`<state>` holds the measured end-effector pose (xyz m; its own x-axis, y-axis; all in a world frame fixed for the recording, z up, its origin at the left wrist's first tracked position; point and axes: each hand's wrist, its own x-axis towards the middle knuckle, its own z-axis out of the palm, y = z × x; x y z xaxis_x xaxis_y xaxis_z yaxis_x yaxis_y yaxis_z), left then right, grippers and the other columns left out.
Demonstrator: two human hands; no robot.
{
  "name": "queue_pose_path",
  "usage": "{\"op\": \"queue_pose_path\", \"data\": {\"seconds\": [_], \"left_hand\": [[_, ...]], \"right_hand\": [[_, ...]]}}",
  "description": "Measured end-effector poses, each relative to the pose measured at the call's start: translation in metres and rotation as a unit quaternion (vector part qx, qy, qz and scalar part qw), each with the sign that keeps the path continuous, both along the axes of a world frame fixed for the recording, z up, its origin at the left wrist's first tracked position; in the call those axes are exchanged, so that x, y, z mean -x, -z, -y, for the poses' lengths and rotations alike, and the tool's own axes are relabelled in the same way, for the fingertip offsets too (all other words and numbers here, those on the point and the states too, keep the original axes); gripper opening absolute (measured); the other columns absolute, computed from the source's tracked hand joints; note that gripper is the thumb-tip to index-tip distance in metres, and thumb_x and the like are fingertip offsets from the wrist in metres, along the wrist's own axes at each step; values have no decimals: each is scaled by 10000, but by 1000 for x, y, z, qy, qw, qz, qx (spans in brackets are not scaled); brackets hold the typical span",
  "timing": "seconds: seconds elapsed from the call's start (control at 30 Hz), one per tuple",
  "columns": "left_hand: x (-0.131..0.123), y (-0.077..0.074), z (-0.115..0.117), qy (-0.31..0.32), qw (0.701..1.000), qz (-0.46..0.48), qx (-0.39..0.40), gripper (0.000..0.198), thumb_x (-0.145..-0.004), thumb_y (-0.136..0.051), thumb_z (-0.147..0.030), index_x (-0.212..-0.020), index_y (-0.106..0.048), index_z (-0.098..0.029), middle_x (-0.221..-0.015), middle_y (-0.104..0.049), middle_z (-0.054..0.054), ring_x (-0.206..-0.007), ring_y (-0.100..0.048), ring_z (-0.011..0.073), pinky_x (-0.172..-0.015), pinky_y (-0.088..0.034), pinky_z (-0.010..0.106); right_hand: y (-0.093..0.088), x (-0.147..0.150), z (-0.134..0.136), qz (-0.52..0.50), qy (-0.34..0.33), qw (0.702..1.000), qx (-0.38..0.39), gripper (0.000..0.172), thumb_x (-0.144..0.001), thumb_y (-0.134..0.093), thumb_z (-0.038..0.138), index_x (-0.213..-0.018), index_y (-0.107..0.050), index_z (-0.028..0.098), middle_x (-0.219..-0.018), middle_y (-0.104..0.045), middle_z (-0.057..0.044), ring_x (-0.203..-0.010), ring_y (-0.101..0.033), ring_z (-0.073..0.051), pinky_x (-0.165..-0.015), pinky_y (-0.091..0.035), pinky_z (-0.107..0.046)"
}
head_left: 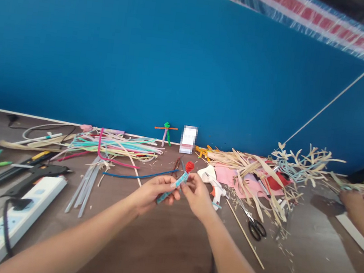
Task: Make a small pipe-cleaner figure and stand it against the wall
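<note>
Between my two hands is a small light-blue pipe-cleaner piece (181, 180) with a round red top (189, 166). My left hand (155, 191) is closed around its lower part, fingers curled under and thumb on top. At the upper part, just below the red top, the thumb and fingers of my right hand (198, 197) pinch it from the right. Behind my hands lie a blue pipe cleaner (140, 176) and a dark reddish-brown twisted one (176, 167). A white glue gun (217, 187) rests just right of my right hand, partly hidden by it.
Pipe cleaners (114, 143), glue sticks (83, 188), a black glue gun (39, 174) and a power strip (15, 222) lie left. Right are scissors (255, 227), a wooden stick (246, 235) and pale strips (248, 164). A pipe-cleaner figure (166, 132) stands against the blue partition (144, 61). Another person's hand (354, 204) is far right.
</note>
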<state>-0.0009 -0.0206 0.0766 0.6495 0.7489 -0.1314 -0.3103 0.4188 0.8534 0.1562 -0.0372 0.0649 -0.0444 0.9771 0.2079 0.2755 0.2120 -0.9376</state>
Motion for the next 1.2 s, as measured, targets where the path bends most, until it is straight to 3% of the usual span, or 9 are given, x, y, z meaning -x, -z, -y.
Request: {"op": "queue_pose_path", "data": {"seconds": [0.1, 0.2, 0.33, 0.57, 0.77, 0.9, 1.0, 1.07, 1.2], "left_hand": [[-1, 2, 2, 4, 999, 19, 46, 183, -694, -616, -286, -734, -558, -118, -611, -624, 31, -476, -542, 78, -513, -417, 196], [-3, 3, 5, 12, 997, 35, 64, 172, -703, -606, -277, -742, -559, -115, -608, -621, 31, -464, -539, 81, -507, -442, 213], [-5, 5, 5, 21, 997, 40, 64, 152, -714, -587, -266, -743, -554, -121, -584, -615, 26, -429, -525, 81, -460, -443, 209], [-9, 1, 6, -27, 999, -17, 26, 181, -672, -618, -271, -658, -517, -122, -604, -631, 33, -427, -509, 58, -450, -397, 170], [-16, 1, 10, -139, 977, -109, -121, 225, -648, -621, -330, -634, -515, -132, -600, -626, 25, -510, -539, 92, -535, -422, 213], [-19, 8, 14, -201, 932, -188, -237, 192, -697, -562, -326, -655, -538, -140, -635, -625, 34, -597, -564, 133, -577, -428, 237], [-19, 13, 16, -237, 883, -250, -319, 187, -731, -520, -324, -701, -576, -149, -660, -620, 31, -630, -555, 139, -599, -413, 236], [-19, 13, 18, -239, 870, -261, -343, 195, -745, -504, -329, -716, -584, -153, -667, -616, 29, -637, -548, 139, -603, -405, 233], [-20, 4, 17, -159, 938, -175, -253, 241, -715, -541, -381, -740, -561, -141, -668, -623, 37, -630, -562, 139, -597, -418, 231]], "right_hand": [[-7, 1, 7, 92, 110, 983, -113, 87, -728, -546, 244, -779, -520, 177, -807, -542, -37, -803, -521, -166, -738, -408, -311], [-15, 2, 13, 124, 65, 975, -173, 84, -760, -485, 171, -762, -569, 183, -835, -540, -48, -833, -510, -164, -759, -400, -302], [-19, 3, 15, 97, -29, 985, -138, 162, -790, -437, 157, -839, -588, 190, -826, -577, -43, -800, -539, -151, -732, -417, -275], [-13, -1, 12, 93, -4, 994, -62, 93, -765, -447, 181, -741, -536, 172, -710, -578, -8, -641, -545, -120, -600, -423, -225], [-12, -1, 12, 75, 31, 996, -23, 108, -741, -503, 245, -710, -555, 156, -674, -606, -28, -637, -565, -145, -588, -429, -242], [-7, 2, 10, 11, 42, 999, 14, 161, -722, -540, 299, -685, -564, 144, -638, -618, -36, -618, -580, -158, -589, -441, -256], [-1, 4, 8, -17, 55, 998, 1, 179, -725, -536, 308, -664, -560, 141, -618, -604, -27, -618, -568, -150, -599, -438, -253], [2, 4, 7, -29, 66, 997, -10, 185, -724, -537, 312, -655, -553, 141, -608, -591, -17, -606, -552, -138, -594, -431, -246], [3, 1, 6, -67, 59, 996, -18, 166, -711, -550, 292, -638, -536, 143, -589, -565, 2, -564, -519, -114, -561, -415, -230]]}}
